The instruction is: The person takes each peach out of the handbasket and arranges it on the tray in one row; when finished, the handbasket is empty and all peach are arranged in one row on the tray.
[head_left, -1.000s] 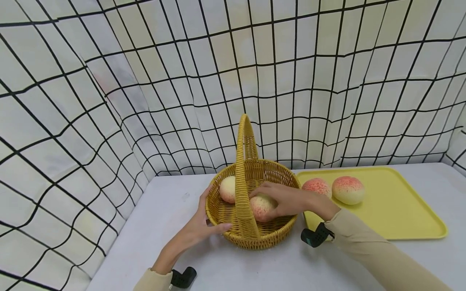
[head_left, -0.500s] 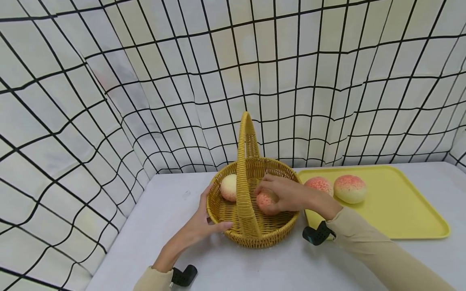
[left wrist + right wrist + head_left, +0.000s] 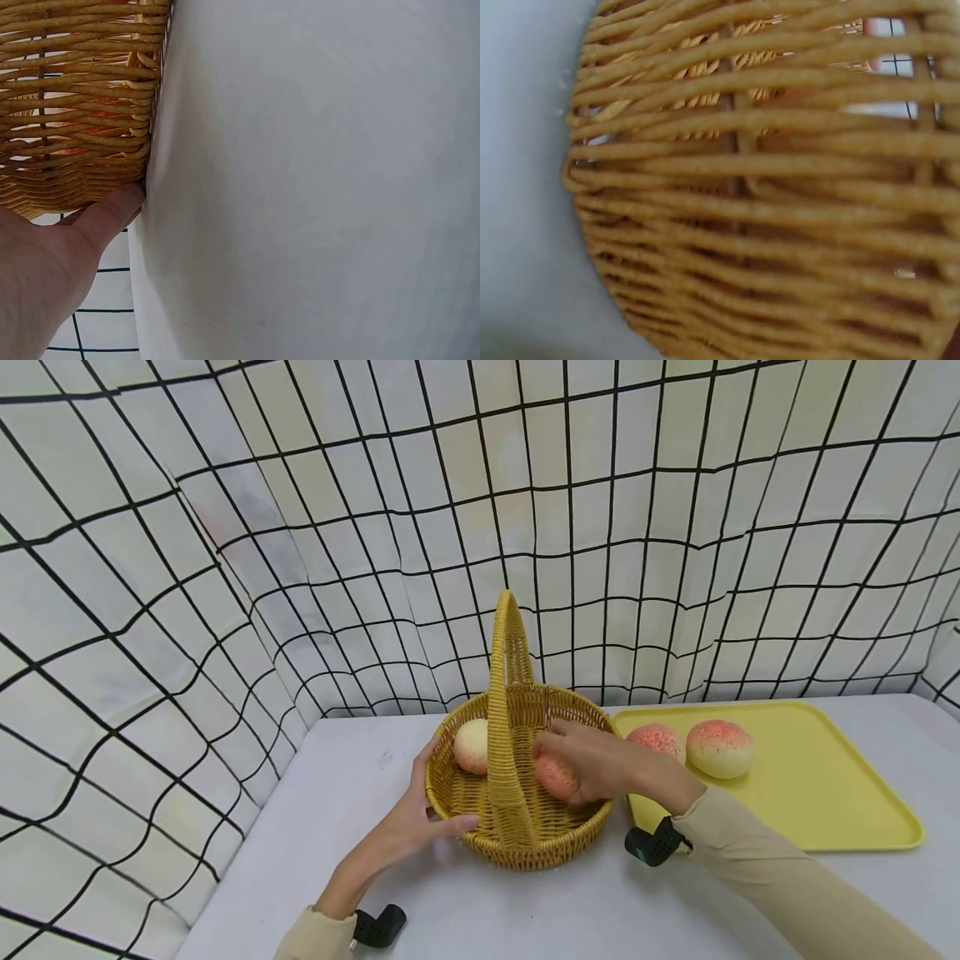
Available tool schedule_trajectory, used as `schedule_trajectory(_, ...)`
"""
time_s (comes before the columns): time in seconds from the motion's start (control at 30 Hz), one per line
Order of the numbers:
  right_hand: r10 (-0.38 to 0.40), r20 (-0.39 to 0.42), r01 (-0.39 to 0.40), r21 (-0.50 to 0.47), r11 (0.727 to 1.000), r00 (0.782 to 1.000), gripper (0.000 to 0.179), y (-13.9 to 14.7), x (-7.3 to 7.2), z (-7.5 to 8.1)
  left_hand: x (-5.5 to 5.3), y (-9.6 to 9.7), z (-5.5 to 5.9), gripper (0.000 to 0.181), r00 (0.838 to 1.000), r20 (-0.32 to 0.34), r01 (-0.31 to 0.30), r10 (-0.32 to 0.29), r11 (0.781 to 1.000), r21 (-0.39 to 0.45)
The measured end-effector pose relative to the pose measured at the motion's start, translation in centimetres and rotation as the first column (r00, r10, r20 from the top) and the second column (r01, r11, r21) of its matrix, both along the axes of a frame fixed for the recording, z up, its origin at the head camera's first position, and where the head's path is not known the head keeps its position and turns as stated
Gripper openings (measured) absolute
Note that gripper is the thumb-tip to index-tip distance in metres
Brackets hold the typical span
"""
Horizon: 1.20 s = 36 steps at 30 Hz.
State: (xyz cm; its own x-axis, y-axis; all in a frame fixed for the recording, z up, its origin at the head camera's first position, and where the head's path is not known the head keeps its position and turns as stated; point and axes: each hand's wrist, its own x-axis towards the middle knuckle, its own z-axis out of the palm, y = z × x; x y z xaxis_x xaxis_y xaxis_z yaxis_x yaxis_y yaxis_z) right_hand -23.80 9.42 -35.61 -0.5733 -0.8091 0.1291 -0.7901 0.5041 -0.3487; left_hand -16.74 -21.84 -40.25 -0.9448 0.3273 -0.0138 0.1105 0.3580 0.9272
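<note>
A round wicker basket with a tall arched handle stands on the table. In the head view my left hand holds its left side, thumb by the front rim and fingers around the outer wall. The left wrist view has this hand against the low weave. Inside, on the right, my right hand grips a pink peach, its fingers wrapped over the top. A paler peach lies in the basket's left part, partly behind the handle. The right wrist view is filled by the basket's weave, hiding the hand.
Right of the basket lies a yellow tray bearing two peaches, one pink and one pink and cream. The right forearm passes over the tray's near left corner. White cloth with a black grid rises behind the white table.
My right hand has shifted the gripped peach a little to the right inside the basket and turned it, so its pink side shows. The left hand stays at the basket.
</note>
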Motion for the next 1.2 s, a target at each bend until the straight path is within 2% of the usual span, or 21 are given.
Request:
schedule_trajectory(0.1, -0.036, -0.053, 0.034, -0.043, 0.999, 0.998, 0.061, 0.3, -0.1, 0.0, 0.0, 0.0, 0.0, 0.128, 1.0, 0.002, -0.005, 0.005, 1.0, -0.007)
schedule_trajectory(0.17, -0.079, -0.059, 0.074, -0.078, 0.994, 0.995, 0.063, 0.7, 0.1, 0.3, 0.0, 0.0, 0.0, 0.128, 1.0, 0.001, -0.001, 0.001, 1.0, -0.001)
schedule_trajectory(0.4, -0.15, -0.017, 0.142, -0.236, 0.961, 0.989, 0.065, 3.3, 1.4, 2.3, 0.0, 0.1, 0.1, 0.128, 0.999, -0.024, 0.025, -0.025, 0.999, 0.028)
schedule_trajectory(0.5, -0.136, 0.008, 0.13, -0.344, 0.93, 0.991, 0.065, 5.3, 2.1, 3.2, 0.0, 0.1, 0.1, 0.128, 0.999, -0.025, 0.026, -0.025, 0.999, 0.023)
schedule_trajectory(0.63, -0.109, 0.019, 0.105, -0.475, 0.874, 0.994, 0.069, 8.5, 3.1, 4.3, 0.0, 0.2, 0.2, 0.129, 1.0, -0.015, 0.006, -0.006, 1.0, 0.006)
schedule_trajectory(0.73, -0.122, 0.002, 0.105, -0.528, 0.843, 0.993, 0.074, 11.2, 3.6, 4.9, 0.1, 0.1, 0.2, 0.128, 1.0, -0.016, -0.011, 0.011, 1.0, -0.011)
schedule_trajectory(0.8, -0.153, 0.009, 0.133, -0.549, 0.825, 0.988, 0.078, 13.2, 4.0, 5.1, 0.1, 0.1, 0.1, 0.127, 1.0, -0.018, -0.018, 0.018, 1.0, -0.017)
schedule_trajectory(0.9, -0.234, 0.045, 0.217, -0.571, 0.791, 0.971, 0.081, 16.3, 4.3, 4.8, 0.2, 0.0, 0.1, 0.126, 1.0, -0.021, -0.015, 0.015, 1.0, -0.013)
schedule_trajectory(1.03, -0.344, 0.115, 0.343, -0.589, 0.732, 0.932, 0.082, 19.9, 4.5, 3.5, 0.1, 0.1, 0.0, 0.126, 1.0, -0.024, 0.003, -0.003, 1.0, 0.005)
schedule_trajectory(1.1, -0.375, 0.127, 0.375, -0.584, 0.72, 0.918, 0.081, 21.5, 4.3, 2.7, 0.0, 0.1, 0.1, 0.126, 1.0, -0.025, 0.009, -0.009, 1.0, 0.01)
schedule_trajectory(1.2, -0.418, 0.139, 0.42, -0.556, 0.717, 0.898, 0.077, 23.3, 3.8, 1.0, 0.0, 0.1, 0.0, 0.127, 1.0, -0.02, 0.01, -0.009, 1.0, 0.009)
